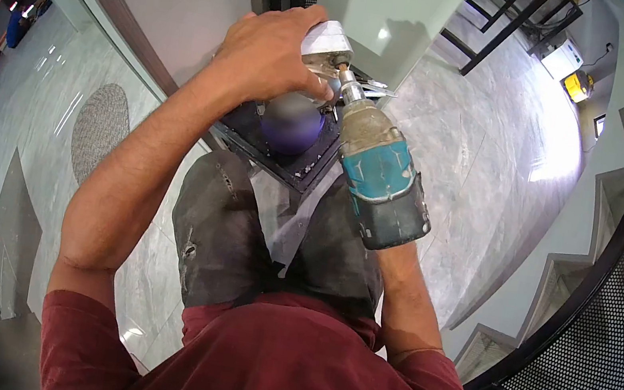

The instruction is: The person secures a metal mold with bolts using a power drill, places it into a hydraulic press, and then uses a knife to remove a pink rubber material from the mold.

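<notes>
Your left hand (273,52) is wrapped tight over a white-and-silver fitting (327,38) near the twelve o'clock edge of your view, the fingers curled down over its top. Just beneath the fitting, at its six o'clock, sits a dark blue-purple globe (290,123), resting on a black square plate (307,170) that lies across your knees (218,229).

The teal cordless drill (379,177) runs from the centre of the view down toward five o'clock; its chuck and bit (344,85) point up toward eleven o'clock and touch the underside of the fitting, right beside your left fingertips. Your right hand is hidden behind the drill's body, so its grip cannot be made out; only the right forearm (408,306) shows below the drill.

A grey marble floor (478,163) spreads beneath you, and black perforated stair railing (616,321) curves at three o'clock.
</notes>
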A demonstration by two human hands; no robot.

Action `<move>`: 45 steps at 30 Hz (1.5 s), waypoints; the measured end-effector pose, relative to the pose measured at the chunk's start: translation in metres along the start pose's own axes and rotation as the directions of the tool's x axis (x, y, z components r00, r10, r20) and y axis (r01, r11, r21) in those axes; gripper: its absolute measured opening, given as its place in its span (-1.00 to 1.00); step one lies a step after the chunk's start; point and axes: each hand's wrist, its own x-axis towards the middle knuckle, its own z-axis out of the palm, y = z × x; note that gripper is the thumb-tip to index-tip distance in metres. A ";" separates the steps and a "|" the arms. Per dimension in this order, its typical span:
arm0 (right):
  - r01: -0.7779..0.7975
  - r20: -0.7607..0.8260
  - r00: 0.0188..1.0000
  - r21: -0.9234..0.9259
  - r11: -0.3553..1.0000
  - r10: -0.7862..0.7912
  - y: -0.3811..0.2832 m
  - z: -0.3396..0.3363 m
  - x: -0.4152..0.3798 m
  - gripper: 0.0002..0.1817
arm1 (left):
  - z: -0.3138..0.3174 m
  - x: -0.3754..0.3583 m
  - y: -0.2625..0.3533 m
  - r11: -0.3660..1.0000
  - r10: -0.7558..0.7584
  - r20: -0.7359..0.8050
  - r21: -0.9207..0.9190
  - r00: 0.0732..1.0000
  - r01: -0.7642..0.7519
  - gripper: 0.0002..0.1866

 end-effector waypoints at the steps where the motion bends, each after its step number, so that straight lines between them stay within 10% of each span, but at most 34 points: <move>1: -0.047 -0.019 0.999 0.108 0.993 0.049 -0.002 -0.001 0.002 -0.61 | -0.001 0.000 -0.001 1.000 0.004 -0.002 -0.001 1.000 -0.004 -0.21; 4: -0.280 0.119 0.957 0.142 0.949 0.265 -0.023 -0.028 0.007 -0.70 | 0.003 0.000 -0.004 0.999 0.042 -0.031 0.011 0.999 -0.042 -0.20; 17: -0.105 0.002 0.994 0.045 0.993 0.105 -0.009 -0.021 0.003 -0.69 | -0.003 0.002 -0.001 1.000 0.024 -0.003 0.001 1.000 -0.024 -0.17; 23: -0.339 -0.017 0.938 0.163 0.927 0.346 -0.010 -0.040 -0.016 -0.56 | -0.030 0.028 -0.007 0.995 -0.084 0.348 -0.027 0.934 0.099 -0.06; 26: -0.018 0.007 1.000 -0.288 0.957 0.021 0.014 -0.045 -0.039 -0.62 | -0.025 0.043 -0.012 0.992 0.000 0.543 -0.108 0.840 0.070 -0.02; 31: -0.216 -0.178 0.961 -0.007 0.976 0.211 -0.008 -0.055 -0.050 -0.81 | -0.024 0.009 -0.033 0.992 0.039 0.367 -0.126 0.929 0.008 -0.15; 33: -0.486 -0.126 0.850 0.189 0.853 0.512 -0.020 -0.061 -0.049 -0.79 | -0.019 -0.020 -0.066 0.914 -0.038 0.120 -0.397 0.992 0.083 -0.15; 37: 0.008 -0.163 0.985 -0.260 0.966 -0.052 -0.012 -0.050 -0.055 -0.77 | -0.001 -0.082 -0.062 0.522 -0.352 -0.073 -0.843 0.933 0.131 -0.38; 38: -0.161 -0.222 0.963 -0.010 0.987 0.155 -0.023 -0.040 -0.042 -0.75 | 0.009 -0.091 -0.060 0.409 -0.405 -0.115 -0.910 0.907 0.067 -0.39; 45: 0.049 -0.160 0.986 -0.025 0.998 -0.052 -0.053 -0.020 -0.007 -0.75 | 0.026 -0.106 -0.028 0.105 -0.575 -0.204 -0.979 0.792 -0.177 -0.38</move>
